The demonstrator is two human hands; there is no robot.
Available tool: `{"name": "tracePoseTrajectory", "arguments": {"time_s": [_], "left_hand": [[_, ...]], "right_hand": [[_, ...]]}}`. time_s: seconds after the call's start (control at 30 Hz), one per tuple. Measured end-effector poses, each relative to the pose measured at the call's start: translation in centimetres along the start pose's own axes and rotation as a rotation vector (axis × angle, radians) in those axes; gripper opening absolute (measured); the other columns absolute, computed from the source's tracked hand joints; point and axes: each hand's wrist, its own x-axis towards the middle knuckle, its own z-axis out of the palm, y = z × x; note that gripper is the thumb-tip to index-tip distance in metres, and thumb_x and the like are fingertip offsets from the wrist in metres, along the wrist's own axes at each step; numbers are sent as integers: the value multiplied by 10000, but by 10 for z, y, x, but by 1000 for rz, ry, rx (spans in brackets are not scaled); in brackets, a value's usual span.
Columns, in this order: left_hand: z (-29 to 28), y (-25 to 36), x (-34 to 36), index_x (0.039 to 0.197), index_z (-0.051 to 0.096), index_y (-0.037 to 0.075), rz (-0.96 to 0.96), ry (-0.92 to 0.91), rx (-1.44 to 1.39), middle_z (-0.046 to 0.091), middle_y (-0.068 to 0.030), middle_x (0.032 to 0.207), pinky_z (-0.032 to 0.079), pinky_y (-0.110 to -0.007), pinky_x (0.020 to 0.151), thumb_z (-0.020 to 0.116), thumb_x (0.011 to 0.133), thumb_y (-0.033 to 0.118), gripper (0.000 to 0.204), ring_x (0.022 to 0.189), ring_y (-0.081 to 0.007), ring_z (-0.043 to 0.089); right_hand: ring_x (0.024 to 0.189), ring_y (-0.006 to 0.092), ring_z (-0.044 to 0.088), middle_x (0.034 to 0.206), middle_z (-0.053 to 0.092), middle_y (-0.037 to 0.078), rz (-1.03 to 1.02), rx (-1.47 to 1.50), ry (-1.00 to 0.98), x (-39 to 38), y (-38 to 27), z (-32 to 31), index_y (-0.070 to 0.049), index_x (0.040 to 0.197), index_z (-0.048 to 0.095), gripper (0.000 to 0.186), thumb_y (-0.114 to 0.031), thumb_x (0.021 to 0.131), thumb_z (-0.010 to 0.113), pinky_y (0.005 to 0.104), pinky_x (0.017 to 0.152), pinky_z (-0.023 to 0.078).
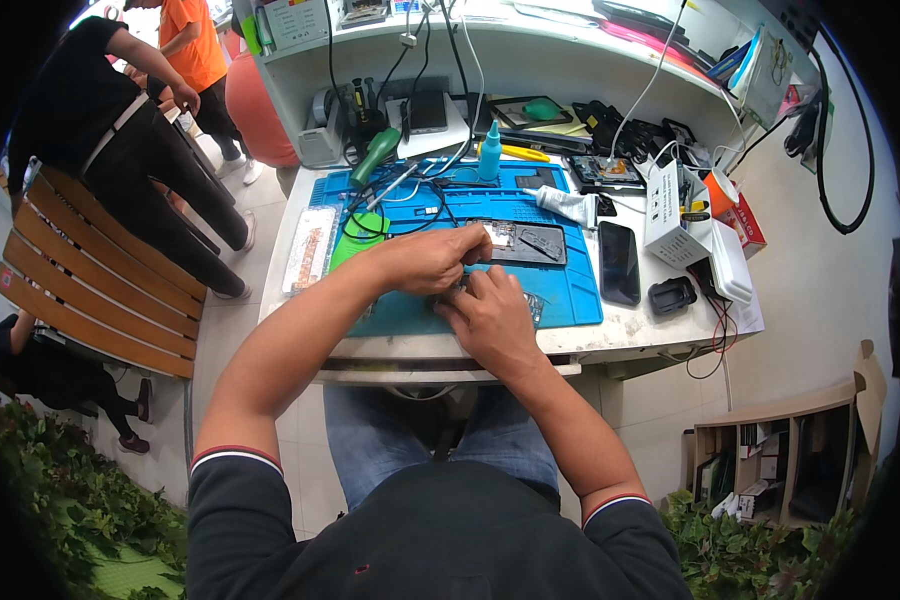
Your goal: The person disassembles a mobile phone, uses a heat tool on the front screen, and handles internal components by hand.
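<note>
Both my hands meet over the near part of a blue repair mat (575,300). My left hand (432,260) is closed in a pinch, its fingertips pointing down. My right hand (492,316) curls in from the right with its fingers bent together beside the left. What they pinch is small and mostly covered by the fingers. Just beyond them lies an opened phone (542,243) with its inner parts bare and a thin dark tool across it. A small circuit-like part (535,306) peeks out at the right of my right hand.
Farther back are a blue bottle (490,155), a white tube (567,205), a green-handled tool (376,158) and tangled cables. A dark phone (619,262) and white box (676,215) stand to the right. Two people are near a wooden bench (100,285) at left.
</note>
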Motion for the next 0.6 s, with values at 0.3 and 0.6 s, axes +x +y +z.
{"name": "tracePoseTrajectory", "arguments": {"time_s": [0.3, 0.6], "left_hand": [[-8, -7, -12, 1313, 561, 3, 31, 58, -94, 672, -155, 1141, 594, -421, 899, 501, 878, -116, 454, 983, -259, 710], [-9, 9, -10, 1303, 574, 16, 8, 53, -5, 701, -165, 1202, 591, -432, 916, 530, 876, -98, 444, 1025, -271, 719]], "right_hand": [[992, 295, 588, 975, 643, 69, 6, -1, -5, 2, -1, -2, -87, 905, 807, 200, -276, 913, 869, 458, 840, 445], [986, 300, 585, 972, 630, 73, -6, 2, 13, 1, 0, -1, -83, 887, 801, 206, -275, 904, 874, 458, 828, 442]]}}
